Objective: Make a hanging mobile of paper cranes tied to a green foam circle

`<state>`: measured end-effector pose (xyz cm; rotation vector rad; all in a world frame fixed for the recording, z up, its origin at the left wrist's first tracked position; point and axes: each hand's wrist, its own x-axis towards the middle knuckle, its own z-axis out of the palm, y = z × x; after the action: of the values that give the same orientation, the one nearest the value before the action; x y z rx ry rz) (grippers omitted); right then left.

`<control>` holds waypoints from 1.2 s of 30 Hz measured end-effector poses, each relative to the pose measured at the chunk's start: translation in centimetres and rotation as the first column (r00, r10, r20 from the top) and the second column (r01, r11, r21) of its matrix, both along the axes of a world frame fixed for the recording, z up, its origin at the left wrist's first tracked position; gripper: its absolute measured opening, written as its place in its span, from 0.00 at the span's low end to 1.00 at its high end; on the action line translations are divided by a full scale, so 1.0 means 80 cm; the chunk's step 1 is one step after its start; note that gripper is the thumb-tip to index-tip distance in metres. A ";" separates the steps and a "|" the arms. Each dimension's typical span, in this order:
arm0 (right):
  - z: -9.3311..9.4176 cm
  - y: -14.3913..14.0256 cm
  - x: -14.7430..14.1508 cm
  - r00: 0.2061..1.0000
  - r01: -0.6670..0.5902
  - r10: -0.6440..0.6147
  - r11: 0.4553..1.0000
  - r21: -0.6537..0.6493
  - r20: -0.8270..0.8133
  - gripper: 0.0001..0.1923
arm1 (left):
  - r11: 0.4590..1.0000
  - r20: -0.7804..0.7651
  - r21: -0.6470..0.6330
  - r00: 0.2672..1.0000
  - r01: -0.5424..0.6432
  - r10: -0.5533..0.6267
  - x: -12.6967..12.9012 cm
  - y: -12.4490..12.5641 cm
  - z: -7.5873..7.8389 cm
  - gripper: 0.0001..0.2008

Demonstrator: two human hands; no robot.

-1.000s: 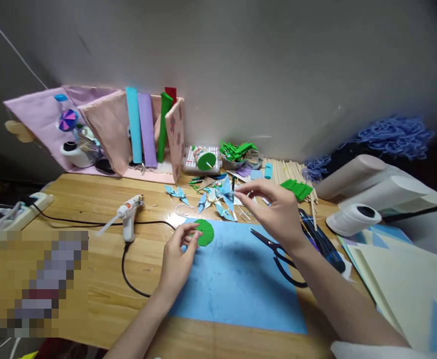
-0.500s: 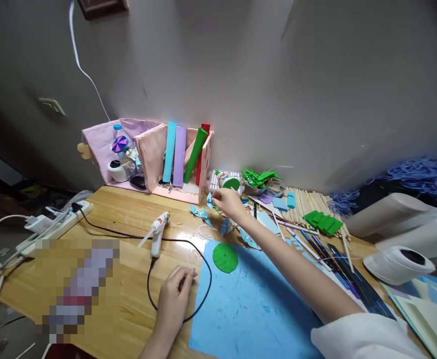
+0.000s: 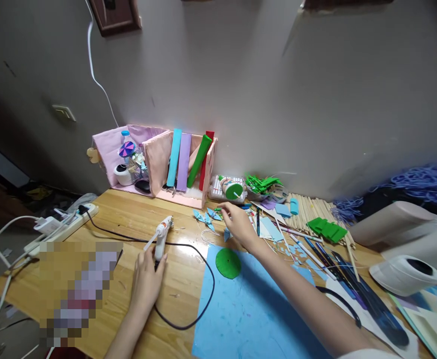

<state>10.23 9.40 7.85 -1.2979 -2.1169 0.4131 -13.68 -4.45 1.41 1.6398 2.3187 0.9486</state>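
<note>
My left hand point(image 3: 146, 276) lies on the wooden table point(image 3: 128, 214) with thumb and fingers around the handle of the white glue gun point(image 3: 162, 235), whose black cord point(image 3: 207, 279) loops to the right. My right hand point(image 3: 238, 223) reaches across to the small blue folded paper pieces point(image 3: 207, 216) near the wall; its fingertips rest among them, and whether it holds one is unclear. A green paper circle point(image 3: 227, 263) rests on the far corner of the blue sheet point(image 3: 248, 314), just below my right wrist.
A pink organizer point(image 3: 154, 159) with coloured rolls stands at the wall. A power strip point(image 3: 67, 224) sits at the left. Pens point(image 3: 315, 254), wooden sticks point(image 3: 310, 204), green folded paper point(image 3: 326, 229), black scissors point(image 3: 340, 299) and white paper rolls point(image 3: 405, 271) crowd the right side.
My left hand let go of the green circle, moved left and took the glue gun handle. My right hand reached back to the blue folded pieces. The camera view rose and shifted left.
</note>
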 end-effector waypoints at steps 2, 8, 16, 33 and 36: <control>0.004 -0.038 0.005 0.989 -0.067 0.051 0.991 -0.116 -0.142 0.11 | 0.996 0.050 -0.065 0.997 0.068 -0.064 -0.008 0.009 0.006 0.16; -0.005 -0.154 0.009 0.809 -0.424 0.071 0.757 -0.497 -0.583 0.19 | 0.995 0.274 -0.051 0.959 0.086 -0.069 0.054 -0.021 0.061 0.15; -0.010 -0.172 0.046 0.631 -0.315 -0.247 0.785 -0.533 -0.736 0.22 | 0.812 0.359 0.021 0.754 0.583 -0.550 0.194 -0.034 0.103 0.11; -0.040 -0.191 0.149 0.624 0.055 -0.446 0.844 -0.533 -0.642 0.25 | 0.927 0.003 -0.170 0.941 0.335 -0.340 0.196 0.141 0.014 0.04; -0.038 -0.195 0.148 0.627 0.000 -0.428 0.836 -0.549 -0.651 0.25 | 0.923 0.079 -0.140 0.934 0.358 -0.350 0.191 0.135 0.018 0.07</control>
<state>22.04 -6.16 4.81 -1.3069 -1.1255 1.2311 1.63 6.38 2.88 1.8562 1.9120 0.7078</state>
